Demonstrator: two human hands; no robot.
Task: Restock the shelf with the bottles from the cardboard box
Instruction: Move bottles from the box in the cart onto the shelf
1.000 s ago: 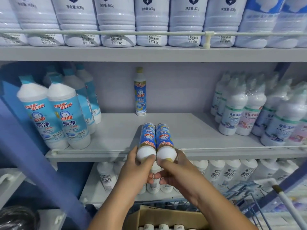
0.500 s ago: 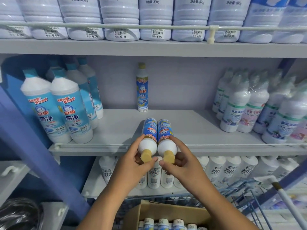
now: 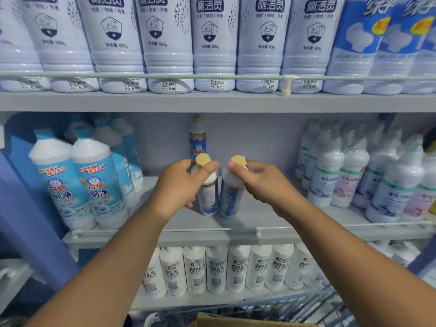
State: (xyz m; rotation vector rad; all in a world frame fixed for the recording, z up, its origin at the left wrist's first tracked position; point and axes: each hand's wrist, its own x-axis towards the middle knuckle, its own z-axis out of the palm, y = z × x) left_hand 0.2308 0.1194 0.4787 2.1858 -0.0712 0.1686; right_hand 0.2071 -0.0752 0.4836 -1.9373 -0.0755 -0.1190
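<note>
A: Hands noted first. The left hand [image 3: 182,185] is curled round the shoulder of the left bottle [image 3: 207,192], thumb laid across just below its yellow cap [image 3: 203,159]. The right hand [image 3: 256,182] is wrapped likewise round the neck of the right bottle [image 3: 232,194], under its own yellow cap [image 3: 238,159]. Both bottles are held upright, side by side, over the bare middle of the middle shelf [image 3: 271,215].

B: Are the bases recorded as resting on the shelf?

A: It cannot be told for certain; they appear at or just above the surface, well behind the front rail [image 3: 212,231].

B: How is the step judged best done?

A: Largest first: the open stretch of shelf between the blue-labelled bottles [image 3: 94,185] at the left end and the wrapped white bottles [image 3: 342,175] at the right end should be filled from the back wall forward. The pair should be slid back towards the single bottle [image 3: 197,138] of the same kind standing at the back, bases kept flat, labels turned to the front. The grip should be kept until both stand steady, since the bottles are slim and a knock is judged likely to topple them.

B: Difference from the frame half a second earlier?

A: There the bottles were held tipped, caps towards the person, at the front edge. Now they have been stood upright and carried deeper in. Of the cardboard box [image 3: 236,320], only a top edge is seen at the bottom.
</note>
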